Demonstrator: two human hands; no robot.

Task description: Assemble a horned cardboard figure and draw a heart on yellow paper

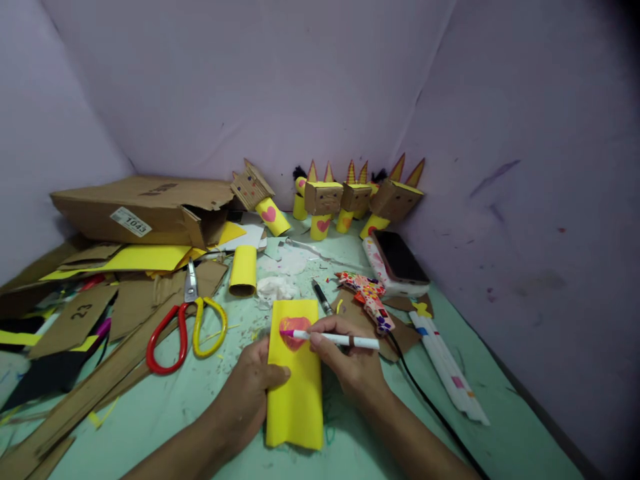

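Note:
A strip of yellow paper [295,413] stands lengthwise before me, with a pink-red heart [295,341] drawn near its top. My left hand [253,387] grips the paper along its left edge, thumb on the front. Pinched in my right hand [350,360] is a white marker [363,342] with a brown band, its magenta tip touching the heart's left side. Behind the paper lie a black pen [321,297] and a crumpled white tissue [276,291]. A yellow paper tube [243,270] stands further back to the left.
Scissors [187,320] with red and yellow handles lie left, beside cardboard scraps [145,297] and a cardboard box [145,207]. At right are a floral glue gun [367,297] with black cord, a phone [400,257] and several white markers [450,367]. Cardboard-headed figures [324,207] line the back wall.

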